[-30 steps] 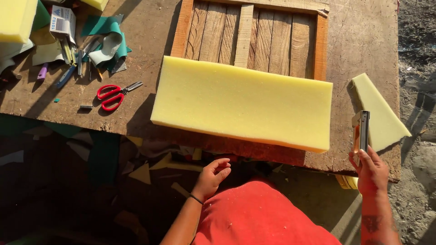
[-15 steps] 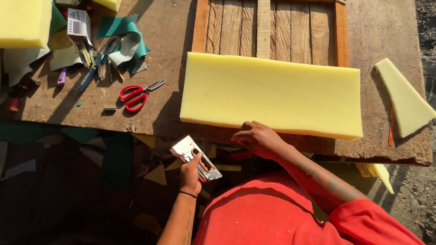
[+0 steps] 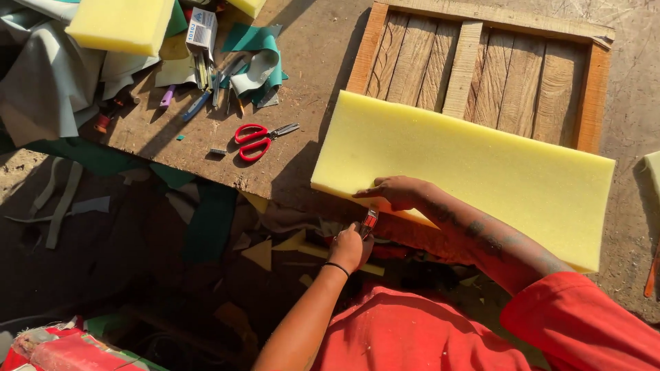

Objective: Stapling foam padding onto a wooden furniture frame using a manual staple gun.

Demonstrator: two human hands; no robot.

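A long yellow foam slab point(image 3: 474, 165) lies on the wooden table, partly over a slatted wooden frame point(image 3: 481, 65). My right hand point(image 3: 395, 192) presses flat on the slab's near edge, fingers spread. Just below that edge my left hand point(image 3: 350, 249) grips a small metal tool with a red part point(image 3: 369, 221), its tip touching the foam's underside edge. A black band circles my left wrist.
Red-handled scissors point(image 3: 260, 139) lie on the table left of the slab. Another yellow foam block point(image 3: 120, 24), green and grey fabric scraps, a small box and pens crowd the far left. Foam and fabric offcuts litter the ground below the table edge.
My left hand has lifted the small tool from below up to the foam's near edge. My right hand stays pressed on the slab; the view has shifted left and closer.
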